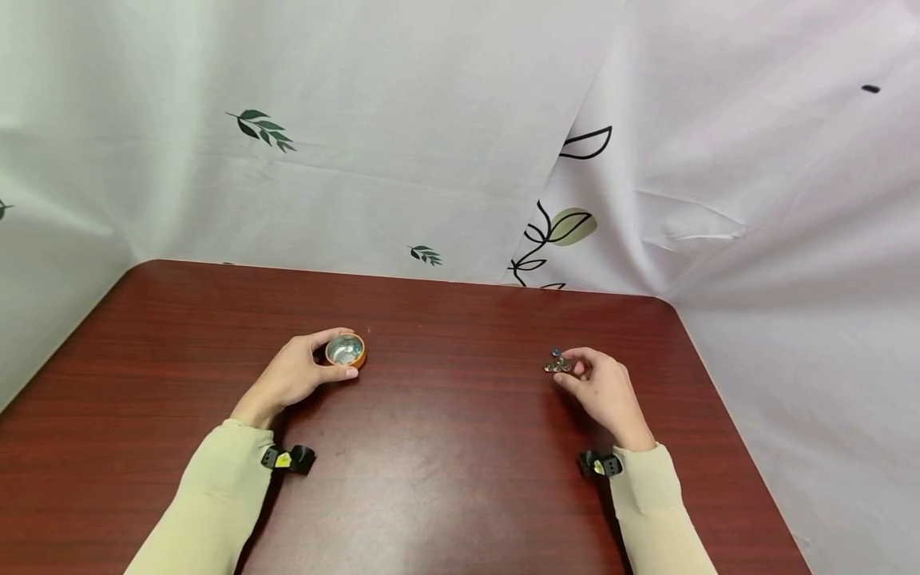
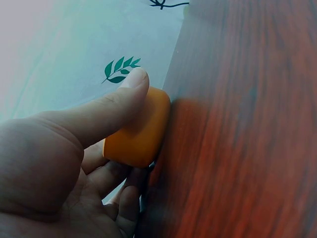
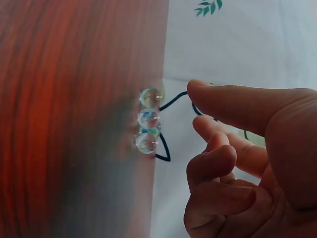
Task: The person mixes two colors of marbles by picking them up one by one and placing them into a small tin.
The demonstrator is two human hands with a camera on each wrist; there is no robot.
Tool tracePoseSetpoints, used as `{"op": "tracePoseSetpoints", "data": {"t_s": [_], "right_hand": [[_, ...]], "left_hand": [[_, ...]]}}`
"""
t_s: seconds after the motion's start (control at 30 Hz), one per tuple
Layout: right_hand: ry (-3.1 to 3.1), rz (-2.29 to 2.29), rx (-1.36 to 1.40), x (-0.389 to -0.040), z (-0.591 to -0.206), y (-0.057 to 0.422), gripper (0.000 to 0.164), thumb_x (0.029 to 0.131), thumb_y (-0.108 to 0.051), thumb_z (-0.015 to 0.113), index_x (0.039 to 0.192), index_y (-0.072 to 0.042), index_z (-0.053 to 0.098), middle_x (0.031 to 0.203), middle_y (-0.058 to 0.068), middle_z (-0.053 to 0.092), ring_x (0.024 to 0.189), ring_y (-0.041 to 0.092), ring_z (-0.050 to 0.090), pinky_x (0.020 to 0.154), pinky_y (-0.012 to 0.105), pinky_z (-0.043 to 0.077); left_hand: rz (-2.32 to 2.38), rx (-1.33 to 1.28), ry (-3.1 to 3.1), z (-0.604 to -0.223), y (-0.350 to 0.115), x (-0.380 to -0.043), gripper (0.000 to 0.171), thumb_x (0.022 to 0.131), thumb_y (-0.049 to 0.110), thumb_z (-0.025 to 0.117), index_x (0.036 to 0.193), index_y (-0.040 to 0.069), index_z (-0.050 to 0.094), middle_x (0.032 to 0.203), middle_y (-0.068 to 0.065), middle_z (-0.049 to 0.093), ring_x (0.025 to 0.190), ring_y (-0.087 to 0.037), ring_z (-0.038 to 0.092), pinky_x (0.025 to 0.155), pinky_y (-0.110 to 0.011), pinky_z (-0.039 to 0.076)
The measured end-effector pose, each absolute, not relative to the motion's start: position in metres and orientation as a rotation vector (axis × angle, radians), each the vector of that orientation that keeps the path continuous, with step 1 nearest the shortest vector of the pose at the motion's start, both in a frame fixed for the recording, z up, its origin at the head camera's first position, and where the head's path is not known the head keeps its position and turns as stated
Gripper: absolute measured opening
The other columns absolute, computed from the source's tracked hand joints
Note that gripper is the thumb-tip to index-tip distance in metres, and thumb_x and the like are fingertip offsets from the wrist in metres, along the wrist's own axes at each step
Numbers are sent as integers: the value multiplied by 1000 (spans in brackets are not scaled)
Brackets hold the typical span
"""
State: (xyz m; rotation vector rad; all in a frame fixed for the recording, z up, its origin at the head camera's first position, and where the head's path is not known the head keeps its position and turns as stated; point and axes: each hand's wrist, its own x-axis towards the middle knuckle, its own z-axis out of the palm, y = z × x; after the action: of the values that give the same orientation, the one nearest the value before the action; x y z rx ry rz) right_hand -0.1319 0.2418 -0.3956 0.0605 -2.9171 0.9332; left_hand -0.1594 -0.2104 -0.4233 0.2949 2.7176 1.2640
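Observation:
My left hand (image 1: 296, 372) grips a small round orange cup (image 1: 346, 349), thumb on the near side and fingers on the far side. Its inside is silvery and shiny in the head view, and its smooth orange outer wall (image 2: 138, 136) shows in the left wrist view. Over at the right, my right hand (image 1: 602, 393) is beside several clear glass marbles (image 3: 149, 119) with coloured insides, grouped on the table. One bluish marble (image 1: 557, 351) lies at the back of the group. Thumb and forefinger are apart from the marbles in the right wrist view, and the other fingers curl loosely.
Both hands are over a dark red-brown wooden table (image 1: 446, 431) with rounded far corners. A white curtain (image 1: 402, 144) with leaf prints hangs behind it and along its sides. Each wrist wears a small black camera strap (image 1: 289, 459).

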Motion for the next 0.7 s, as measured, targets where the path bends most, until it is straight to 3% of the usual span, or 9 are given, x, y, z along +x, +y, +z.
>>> {"op": "tracePoseSetpoints", "data": {"t_s": [0.7], "right_hand": [[-2882,1008,-13,-140,-412,254,25,89,-15,76,110,-1,73,79,3,60,70,17,55,67,31,41]], "left_hand": [[1265,288,2709,-422,-209,-159,64,84,31,84,139,11,59,119,-13,68,107,-27,60,90,-43,44]]}}
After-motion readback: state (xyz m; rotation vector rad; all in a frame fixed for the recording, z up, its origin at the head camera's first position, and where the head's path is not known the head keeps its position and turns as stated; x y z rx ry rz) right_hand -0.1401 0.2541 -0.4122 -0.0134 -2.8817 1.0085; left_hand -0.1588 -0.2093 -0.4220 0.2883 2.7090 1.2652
